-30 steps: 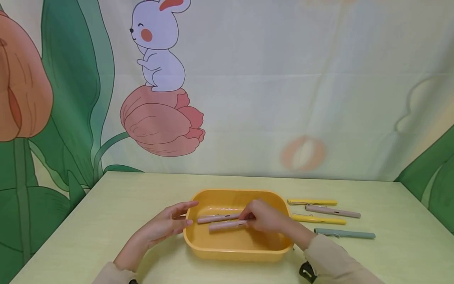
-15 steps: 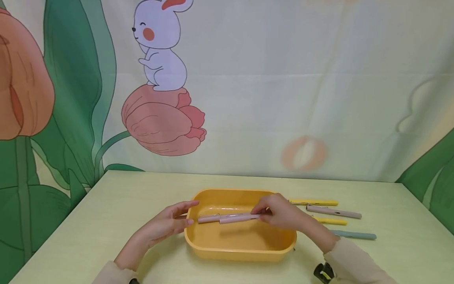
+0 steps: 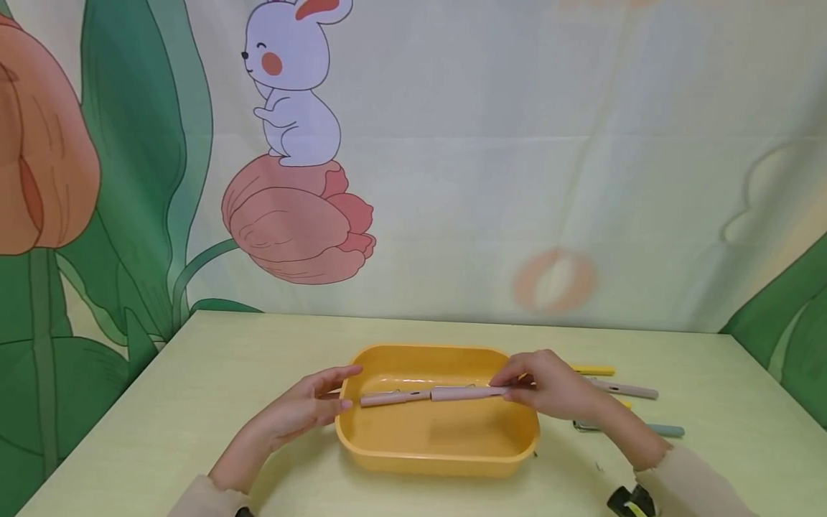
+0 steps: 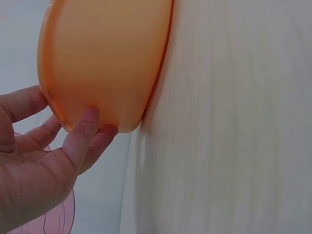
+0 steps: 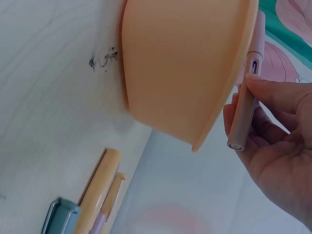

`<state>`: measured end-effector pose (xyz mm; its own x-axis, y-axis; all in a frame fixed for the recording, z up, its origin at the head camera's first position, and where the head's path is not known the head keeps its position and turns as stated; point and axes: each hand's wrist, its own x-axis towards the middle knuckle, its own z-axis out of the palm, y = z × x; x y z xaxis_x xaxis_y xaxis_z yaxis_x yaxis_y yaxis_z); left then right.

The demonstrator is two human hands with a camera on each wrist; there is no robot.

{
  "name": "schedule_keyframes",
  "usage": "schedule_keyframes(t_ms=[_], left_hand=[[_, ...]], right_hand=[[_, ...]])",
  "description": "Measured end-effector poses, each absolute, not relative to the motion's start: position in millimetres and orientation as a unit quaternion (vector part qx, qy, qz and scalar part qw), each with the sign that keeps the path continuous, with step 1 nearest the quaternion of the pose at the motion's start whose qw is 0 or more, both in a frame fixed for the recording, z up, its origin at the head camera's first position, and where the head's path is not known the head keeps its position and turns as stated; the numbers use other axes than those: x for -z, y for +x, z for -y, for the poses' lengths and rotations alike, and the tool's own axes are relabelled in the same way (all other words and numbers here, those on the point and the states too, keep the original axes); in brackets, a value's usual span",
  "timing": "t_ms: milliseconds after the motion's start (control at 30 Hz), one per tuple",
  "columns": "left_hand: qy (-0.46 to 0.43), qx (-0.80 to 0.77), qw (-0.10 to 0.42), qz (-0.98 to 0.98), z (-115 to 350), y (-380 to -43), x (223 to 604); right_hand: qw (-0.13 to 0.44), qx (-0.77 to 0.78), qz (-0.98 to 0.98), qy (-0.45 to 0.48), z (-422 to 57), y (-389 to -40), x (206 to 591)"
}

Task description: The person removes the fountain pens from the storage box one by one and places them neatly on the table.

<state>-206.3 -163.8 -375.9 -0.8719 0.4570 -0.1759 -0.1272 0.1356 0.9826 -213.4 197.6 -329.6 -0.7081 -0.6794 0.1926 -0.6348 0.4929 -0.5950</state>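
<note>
A yellow plastic basin (image 3: pixel 439 463) stands on the table in the head view. My left hand (image 3: pixel 300 403) holds its left end, fingertips at the rim; the left wrist view shows fingers (image 4: pixel 80 136) against the outer wall. Over the basin's right side, my right hand (image 3: pixel 549 384) pinches one end of a pale pink capped pen (image 3: pixel 461 393). That pen lies nearly level, pointing left; in the right wrist view, thumb and fingers close on its barrel (image 5: pixel 241 117). A second pale pink pen (image 3: pixel 393 398) lies inside the basin at the left.
Right of the basin lie several pens, partly behind my right forearm: a yellow pen (image 3: pixel 597 370), a pink pen (image 3: pixel 629 390), another yellow one mostly hidden, and a grey-green pen (image 3: pixel 665 431). A printed cloth with a rabbit (image 3: pixel 297 122) hangs behind the table.
My right hand has lifted the pink pen from the basin's middle and carried it right, toward the right rim. The left hand keeps its place, and the second pink pen stays in the basin.
</note>
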Motion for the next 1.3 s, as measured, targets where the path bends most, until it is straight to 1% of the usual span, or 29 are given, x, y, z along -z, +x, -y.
schedule_keyframes(t_ms=[200, 567, 800, 1033, 1300], left_hand=[[0.116, -0.646, 0.223, -0.721, 163, -206, 376], [0.11, -0.645, 0.223, -0.723, 163, -206, 376], [0.11, -0.644, 0.222, -0.723, 164, -206, 377], [0.114, -0.643, 0.222, -0.724, 165, -206, 377], [0.108, -0.642, 0.224, -0.725, 163, -206, 374]], right_hand=[[0.037, 0.354, -0.856, -0.375, -214, -208, 327], [0.008, 0.383, -0.845, -0.374, -245, -199, 334], [-0.001, 0.38, -0.852, -0.36, -263, -191, 331], [-0.024, 0.369, -0.855, -0.365, -279, -188, 328], [-0.039, 0.357, -0.866, -0.349, -299, -183, 326]])
